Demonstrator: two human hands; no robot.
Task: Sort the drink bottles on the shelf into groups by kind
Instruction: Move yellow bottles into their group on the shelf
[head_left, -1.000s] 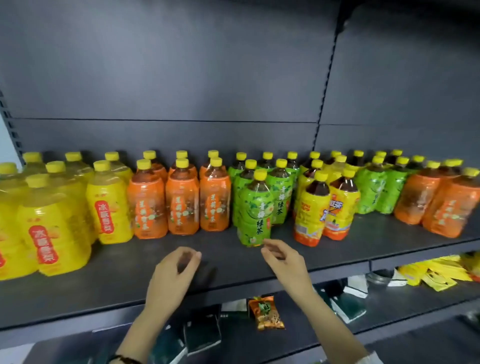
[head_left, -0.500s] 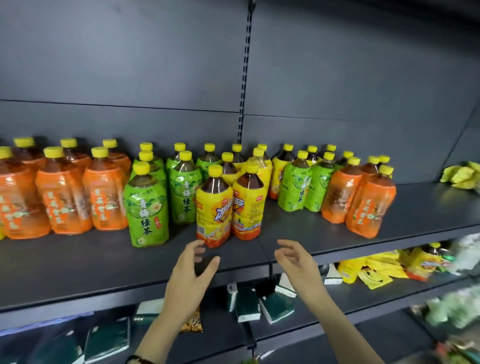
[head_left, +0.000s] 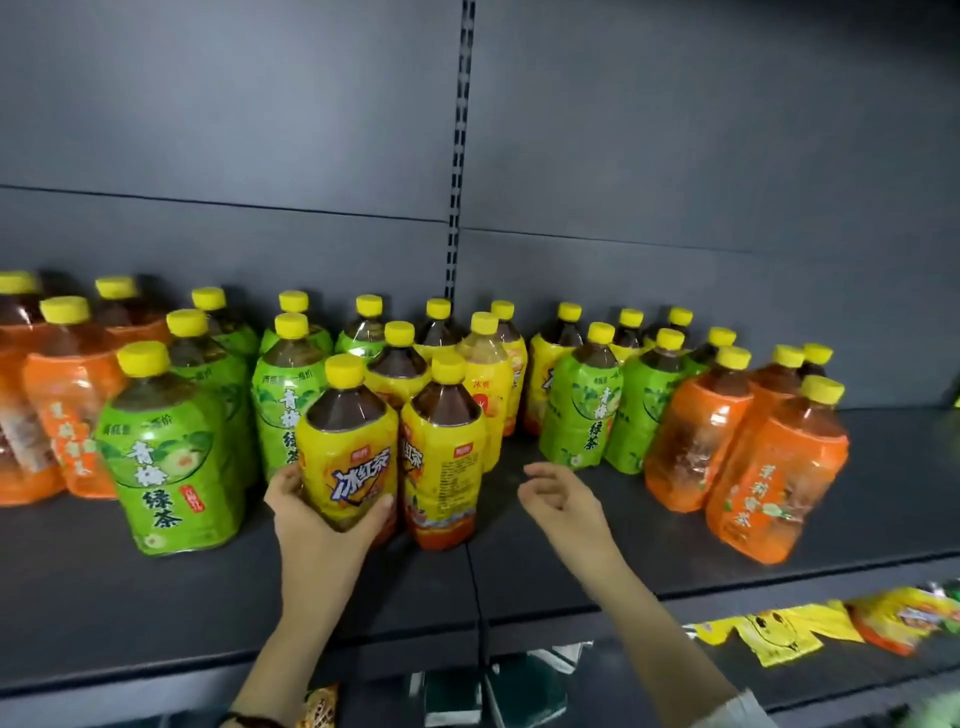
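Observation:
Yellow-capped drink bottles stand in clusters on a dark grey shelf (head_left: 597, 582). My left hand (head_left: 317, 519) is wrapped around the lower part of a yellow-label iced tea bottle (head_left: 348, 447) at the front centre. A second yellow-label bottle (head_left: 444, 457) stands right beside it. My right hand (head_left: 558, 493) hovers to the right of that bottle, fingers curled apart, holding nothing. A green-label bottle (head_left: 166, 457) stands front left, with more green ones (head_left: 584, 410) to the right. Orange-label bottles sit at far left (head_left: 72, 415) and at right (head_left: 774, 467).
The shelf's back panel has a slotted upright (head_left: 457, 156) in the middle. Bare shelf lies in front of the bottles and at far right. A lower shelf holds yellow snack packets (head_left: 779, 634) and dark green boxes (head_left: 452, 696).
The view has moved closer and a little right. My left hand reached forward and closed around the front yellow-label bottle. My right hand rose toward the neighbouring bottle.

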